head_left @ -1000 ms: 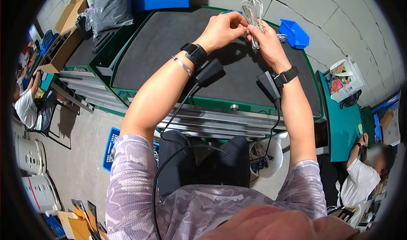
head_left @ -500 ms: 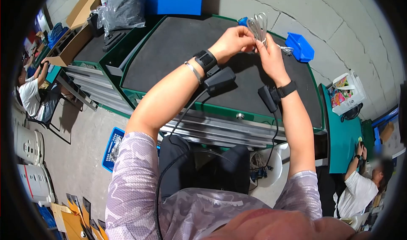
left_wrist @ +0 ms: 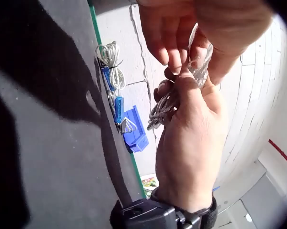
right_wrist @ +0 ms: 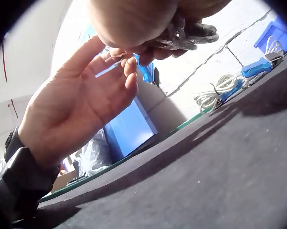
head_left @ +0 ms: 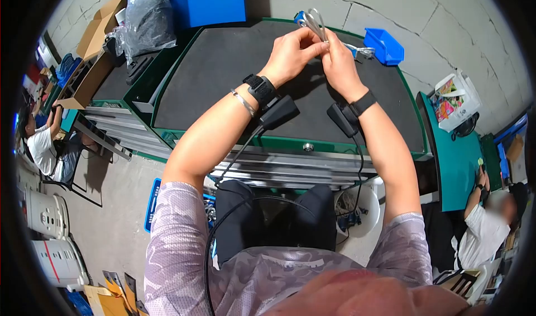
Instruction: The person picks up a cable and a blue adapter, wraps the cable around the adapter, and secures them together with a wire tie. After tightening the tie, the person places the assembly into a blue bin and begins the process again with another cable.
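Observation:
A looped bundle of silvery-grey cable (head_left: 314,23) is up between both hands over the back of the dark worktop. My right hand (head_left: 341,67) grips it, its loops standing out past the fingers; the left wrist view has the bundled strands (left_wrist: 165,109) sticking out beside the right thumb. Thumb and fingers of my left hand (head_left: 287,56) close in on the bundle's middle and pinch there, the exact grip partly hidden. Behind the right hand, other coiled pale cable (right_wrist: 217,90) with blue connectors (right_wrist: 256,67) lies along the worktop's back edge.
A small blue bin (head_left: 385,46) stands at the back right, and a large blue box (head_left: 215,3) at the back left beside a plastic bag (head_left: 149,20). Wires trail from both wrist cameras. A white bucket (head_left: 368,218) with cables sits below; one person sits at each side.
The bundle has tipped from upright to leaning left, and the right hand has turned inward with it. My hands are closer together, left thumb now against the bundle. The head view has shifted slightly.

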The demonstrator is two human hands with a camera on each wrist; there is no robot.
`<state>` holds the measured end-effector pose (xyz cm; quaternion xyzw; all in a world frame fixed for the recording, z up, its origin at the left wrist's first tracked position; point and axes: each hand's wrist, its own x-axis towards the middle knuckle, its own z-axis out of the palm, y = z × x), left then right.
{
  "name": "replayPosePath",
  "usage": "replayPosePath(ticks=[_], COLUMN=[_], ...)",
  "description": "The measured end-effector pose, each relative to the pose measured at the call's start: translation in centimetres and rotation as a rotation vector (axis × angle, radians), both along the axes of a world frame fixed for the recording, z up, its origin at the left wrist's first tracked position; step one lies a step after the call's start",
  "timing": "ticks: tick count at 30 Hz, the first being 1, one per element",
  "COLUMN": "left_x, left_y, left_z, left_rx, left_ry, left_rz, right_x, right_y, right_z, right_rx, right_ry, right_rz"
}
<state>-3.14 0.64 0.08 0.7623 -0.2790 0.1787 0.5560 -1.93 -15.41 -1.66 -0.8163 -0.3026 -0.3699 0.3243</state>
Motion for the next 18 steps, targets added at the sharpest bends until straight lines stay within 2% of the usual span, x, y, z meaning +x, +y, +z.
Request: replayPosePath(ticks=[2, 5, 7, 9, 11, 13, 14, 16, 18], left_x=[-0.1, 0.6, 0.8, 0.9, 1.4, 2.0, 2.1, 2.0, 2.0], left_y=[-0.1, -0.1, 0.0, 0.2, 0.4, 0.7, 1.0, 1.3, 1.7], left_z=[0.3, -0.2, 0.1, -0.1, -0.2, -0.3, -0.2, -0.1, 0.2], left_rx=[0.063, -0.008, -0.061, -0.091, -0.123, -0.266, -0.274, -0.289, -0.307], left_ry=[-0.004, -0.026, 0.066, 0.11, 0.151, 0.243, 0.275, 0.295, 0.313], left_rz=[0.031, 0.002, -0.002, -0.053, -0.111, -0.278, -0.34, -0.379, -0.414], right_x=[0.1, -0.2, -0.9, -0.8, 0.0, -0.2, -0.5, -0.8, -0.5], right_y=[-0.1, 0.2, 0.4, 0.3, 0.5, 0.0, 0.1, 0.5, 0.6], right_z=[-0.2, 0.1, 0.7, 0.6, 0.3, 0.7, 1.0, 1.2, 1.1], right_rx=[0.018, 0.058, 0.149, 0.19, 0.329, 0.492, 0.493, 0.605, 0.615], right_ry=[0.037, 0.047, 0.232, 0.335, 0.349, 0.646, 0.645, 0.724, 0.747], right_rz=[-0.011, 0.022, 0.102, 0.075, 0.234, 0.423, 0.424, 0.635, 0.668])
